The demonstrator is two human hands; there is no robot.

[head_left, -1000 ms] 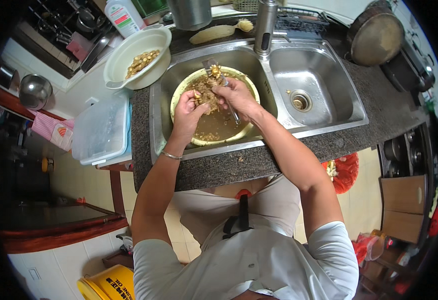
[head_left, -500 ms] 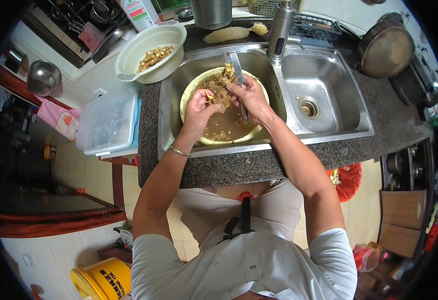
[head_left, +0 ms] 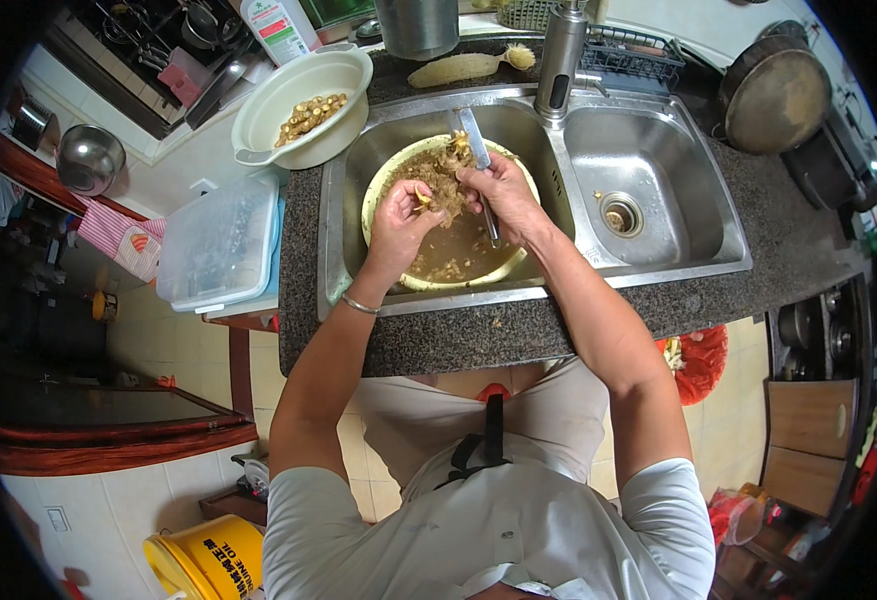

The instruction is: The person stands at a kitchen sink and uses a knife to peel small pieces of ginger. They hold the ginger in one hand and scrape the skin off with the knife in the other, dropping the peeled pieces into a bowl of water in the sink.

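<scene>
My right hand (head_left: pixel 508 198) is closed round a knife (head_left: pixel 475 140), its metal blade pointing away from me. A brown, fibrous root clump (head_left: pixel 446 172) with yellowish bits at its top sits between my hands, against the right fingers. My left hand (head_left: pixel 398 222) pinches a small yellow piece (head_left: pixel 422 194) beside the clump; its thumb reaches toward the roots. Both hands are over a pale yellow-green basin (head_left: pixel 458 284) in the left sink bowl. Murky brown water (head_left: pixel 470 250) with floating scraps fills it. Exactly how the clump is gripped is partly hidden.
A pale basin (head_left: pixel 250 110) with cut yellowish pieces stands back left, above a lidded clear box (head_left: pixel 220 245). The faucet (head_left: pixel 560 65) rises behind the sink, with the right sink bowl (head_left: pixel 658 170) beside it. A brush (head_left: pixel 468 67) lies behind. A dark pan (head_left: pixel 773 98) stands right.
Both hands keep nearly the same place over the basin. The knife and root clump have shifted only very slightly.
</scene>
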